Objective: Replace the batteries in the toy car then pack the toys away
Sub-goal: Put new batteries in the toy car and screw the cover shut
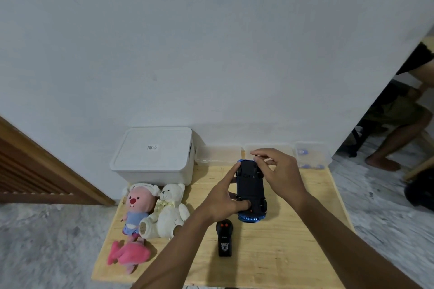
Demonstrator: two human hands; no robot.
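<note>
Upturned toy car (250,189) between both hands

Soft, even indoor light, slightly dim. Faint shadows fall on the counter (293,241). Wide-angle distortion bends the edges; the whole view is mildly blurred.

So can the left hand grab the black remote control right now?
Probably not straight away: the left hand is busy holding the upturned blue toy car. The black remote control lies uncovered on the wooden table just below it.

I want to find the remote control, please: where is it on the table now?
In the head view, the black remote control lies on the wooden table, just below the upside-down toy car, right of the white teddy bear.
</note>
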